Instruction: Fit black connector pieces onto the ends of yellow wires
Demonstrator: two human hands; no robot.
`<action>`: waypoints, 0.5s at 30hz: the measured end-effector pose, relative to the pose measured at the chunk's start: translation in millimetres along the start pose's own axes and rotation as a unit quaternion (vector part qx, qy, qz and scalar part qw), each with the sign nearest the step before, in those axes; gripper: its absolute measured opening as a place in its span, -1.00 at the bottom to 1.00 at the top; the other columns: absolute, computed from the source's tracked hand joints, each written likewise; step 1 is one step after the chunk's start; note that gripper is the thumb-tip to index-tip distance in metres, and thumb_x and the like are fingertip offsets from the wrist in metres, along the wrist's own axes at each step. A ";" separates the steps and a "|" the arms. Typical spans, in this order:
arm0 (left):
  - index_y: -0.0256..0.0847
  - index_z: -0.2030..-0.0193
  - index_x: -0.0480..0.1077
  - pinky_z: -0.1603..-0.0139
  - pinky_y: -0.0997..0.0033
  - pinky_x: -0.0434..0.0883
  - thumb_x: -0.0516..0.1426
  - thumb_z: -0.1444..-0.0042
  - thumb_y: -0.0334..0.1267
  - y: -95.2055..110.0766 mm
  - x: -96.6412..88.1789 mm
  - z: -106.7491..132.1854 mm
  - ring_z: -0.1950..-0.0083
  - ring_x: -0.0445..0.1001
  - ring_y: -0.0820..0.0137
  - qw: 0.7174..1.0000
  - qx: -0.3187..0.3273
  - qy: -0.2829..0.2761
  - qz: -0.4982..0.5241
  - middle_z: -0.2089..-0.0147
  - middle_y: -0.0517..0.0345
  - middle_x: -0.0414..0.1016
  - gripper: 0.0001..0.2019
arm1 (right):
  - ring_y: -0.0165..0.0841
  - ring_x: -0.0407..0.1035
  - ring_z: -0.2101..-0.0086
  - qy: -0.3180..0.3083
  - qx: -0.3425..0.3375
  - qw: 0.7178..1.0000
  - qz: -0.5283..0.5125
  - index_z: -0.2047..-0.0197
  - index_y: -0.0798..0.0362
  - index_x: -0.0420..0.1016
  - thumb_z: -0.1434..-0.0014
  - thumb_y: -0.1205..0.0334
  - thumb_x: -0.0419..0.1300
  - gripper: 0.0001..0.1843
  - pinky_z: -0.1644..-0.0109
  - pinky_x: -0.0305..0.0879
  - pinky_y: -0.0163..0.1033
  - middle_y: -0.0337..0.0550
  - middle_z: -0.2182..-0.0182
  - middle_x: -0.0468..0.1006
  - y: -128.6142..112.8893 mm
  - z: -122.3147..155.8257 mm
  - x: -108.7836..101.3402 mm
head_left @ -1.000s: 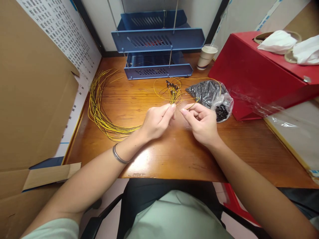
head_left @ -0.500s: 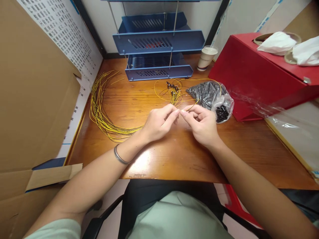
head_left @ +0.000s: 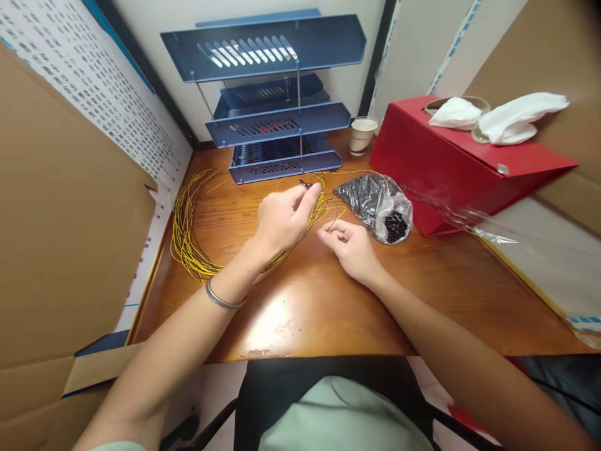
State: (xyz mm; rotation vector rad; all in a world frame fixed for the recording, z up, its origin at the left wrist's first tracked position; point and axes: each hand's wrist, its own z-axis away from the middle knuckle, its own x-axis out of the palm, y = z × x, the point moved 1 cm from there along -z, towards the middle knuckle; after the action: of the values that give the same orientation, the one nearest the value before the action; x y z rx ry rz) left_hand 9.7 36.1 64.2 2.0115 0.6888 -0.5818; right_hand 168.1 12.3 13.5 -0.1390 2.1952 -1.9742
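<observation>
My left hand (head_left: 285, 216) is over the near side of the bunched wires, with thumb and fingers closed together. Its fingertips are by small black connectors (head_left: 305, 184) at the wire ends, and what they pinch is hidden. Lower and to the right, my right hand (head_left: 352, 248) pinches a thin yellow-and-black wire (head_left: 339, 216) between thumb and forefinger. The yellow and black wire bundle (head_left: 181, 238) curves in a large loop across the left of the table and passes under my left forearm. Beyond my right hand lies a clear plastic bag (head_left: 369, 195) of small black parts.
A blue tiered tray rack (head_left: 282, 122) stands at the back, with a paper cup (head_left: 362, 136) beside it. On the right is a red box (head_left: 422, 163) with white tissue on top. Cardboard (head_left: 56, 207) walls the left side of the wooden table (head_left: 310, 313).
My hands, which were together at the fingertips, have parted. The left has moved up toward the black connectors, the right down and away. The view has tilted up, showing more of the rack.
</observation>
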 end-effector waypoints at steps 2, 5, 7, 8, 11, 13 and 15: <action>-0.19 0.53 0.37 0.35 0.39 0.24 0.04 -0.38 0.04 18.6 5.4 -22.7 0.49 0.32 0.44 0.998 0.046 -0.018 -0.046 0.57 0.19 0.40 -0.50 | -0.52 -0.02 0.58 -0.011 0.020 0.999 -0.034 0.38 0.10 0.46 -0.08 -0.04 0.33 -0.65 0.46 -0.12 -0.27 -0.42 0.64 0.22 4.0 -2.8 2.9; -0.17 0.36 0.52 0.21 0.33 0.34 0.15 -0.30 -0.10 37.6 25.1 -51.5 0.35 0.45 0.32 0.982 0.100 -0.099 -0.123 0.43 0.11 0.55 -0.73 | -0.51 0.02 0.54 -0.022 0.047 0.996 -0.078 0.37 0.10 0.45 0.00 -0.11 0.38 -0.57 0.44 -0.09 -0.27 -0.36 0.57 0.32 9.8 -5.0 6.5; -0.16 0.25 0.57 0.11 0.23 0.38 0.18 -0.26 -0.18 38.2 39.8 -67.5 0.24 0.50 0.23 0.967 0.107 -0.150 -0.174 0.28 0.03 0.62 -0.83 | -0.50 0.03 0.53 -0.021 0.058 0.994 -0.088 0.39 0.10 0.44 0.03 -0.11 0.38 -0.57 0.44 -0.08 -0.27 -0.35 0.57 0.32 12.0 -4.9 7.6; -0.15 0.21 0.59 0.06 0.18 0.40 0.18 -0.24 -0.21 34.8 46.1 -75.0 0.19 0.52 0.19 0.963 0.102 -0.162 -0.189 0.22 0.00 0.63 -0.85 | -0.51 0.02 0.54 -0.021 0.063 0.994 -0.087 0.40 0.10 0.44 0.03 -0.10 0.37 -0.58 0.44 -0.09 -0.27 -0.36 0.58 0.30 12.4 -4.4 7.9; -0.14 0.17 0.61 0.00 0.06 0.42 0.18 -0.20 -0.27 14.4 59.0 -95.3 0.12 0.52 0.12 0.959 0.073 -0.168 -0.214 0.15 -0.06 0.65 -0.84 | -0.51 -0.01 0.56 -0.028 0.070 0.994 -0.073 0.38 0.10 0.46 -0.03 -0.05 0.32 -0.64 0.44 -0.13 -0.27 -0.42 0.62 0.21 10.8 -1.8 9.1; -0.11 0.19 0.63 -0.03 0.03 0.43 0.19 -0.15 -0.31 -1.8 64.2 -104.6 0.10 0.52 0.11 0.957 0.043 -0.185 -0.219 0.14 -0.04 0.65 -0.83 | -0.51 -0.02 0.56 -0.042 0.070 0.995 -0.062 0.37 0.10 0.46 -0.06 -0.03 0.29 -0.67 0.45 -0.14 -0.27 -0.43 0.63 0.17 9.6 -0.1 11.0; -0.09 0.17 0.64 -0.05 0.02 0.44 0.21 -0.11 -0.36 -15.4 67.8 -109.4 0.07 0.53 0.10 0.953 0.021 -0.207 -0.219 0.12 -0.02 0.66 -0.79 | -0.50 -0.02 0.56 -0.060 0.069 0.994 -0.055 0.37 0.10 0.46 -0.09 -0.02 0.28 -0.68 0.44 -0.13 -0.27 -0.44 0.63 0.15 10.0 1.2 13.7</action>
State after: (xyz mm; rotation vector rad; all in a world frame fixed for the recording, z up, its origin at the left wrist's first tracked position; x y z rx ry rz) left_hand 63.6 154.0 64.5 1.6952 0.8661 -1.2480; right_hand 155.4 9.7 2.4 -0.3559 2.0093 -2.1076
